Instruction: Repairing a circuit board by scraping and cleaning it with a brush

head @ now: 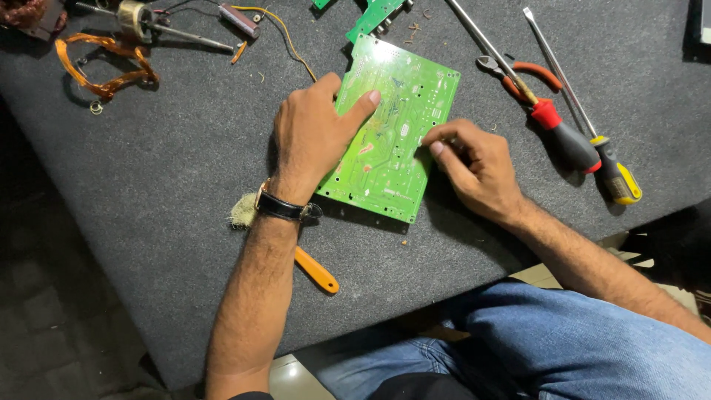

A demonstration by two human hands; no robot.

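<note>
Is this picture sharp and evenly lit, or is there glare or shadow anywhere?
Head view: mostly sharp; the green circuit board shows a pale glare patch near its top corner. The left hand and right hand cast soft shadows on the dark grey mat. The lower left corner falls into darkness, and the frame edges bend slightly, as with a wide lens.

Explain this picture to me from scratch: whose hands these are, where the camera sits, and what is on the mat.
The one picture comes from a camera worn on a person's head, looking down at their own bare hands. The left hand, with a wristwatch, presses flat on a green circuit board. The right hand pinches at the board's right edge; I cannot tell if it holds anything. On the grey mat lie two screwdrivers, red-handled pliers, an orange handle and a copper wire coil.
</note>
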